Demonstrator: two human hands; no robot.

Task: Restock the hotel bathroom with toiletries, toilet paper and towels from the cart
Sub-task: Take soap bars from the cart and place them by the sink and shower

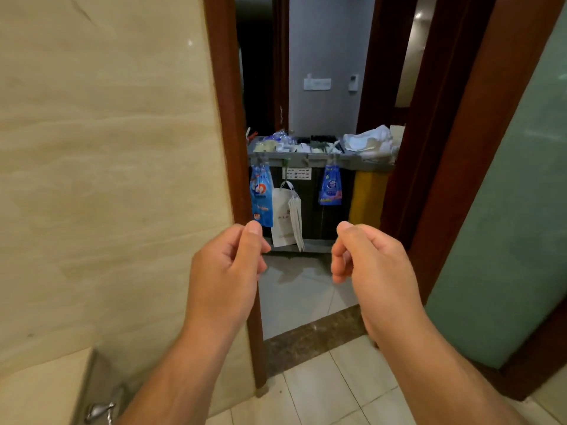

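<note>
The grey plastic cart point(319, 159) with black sides stands just outside the dark brown wooden doorway point(227, 148), and it fills most of the gap. On top of the cart lie small packets and bottles, and a heap of crumpled white cloth point(369, 142) sits at its right end. Two blue plastic bags point(261, 194) and a white paper bag point(283, 216) hang from its front edge. Nearer than the cart, still inside the doorway, the left hand point(228, 271) and the right hand point(368, 268) are up in the air with fingers curled in loosely, and they hold nothing. The things on top look crowded, so a quick grab may knock small ones to the floor. The hanging bags may catch on an arm. The grey stone step point(310, 335) under the doorway could trip a foot.
</note>
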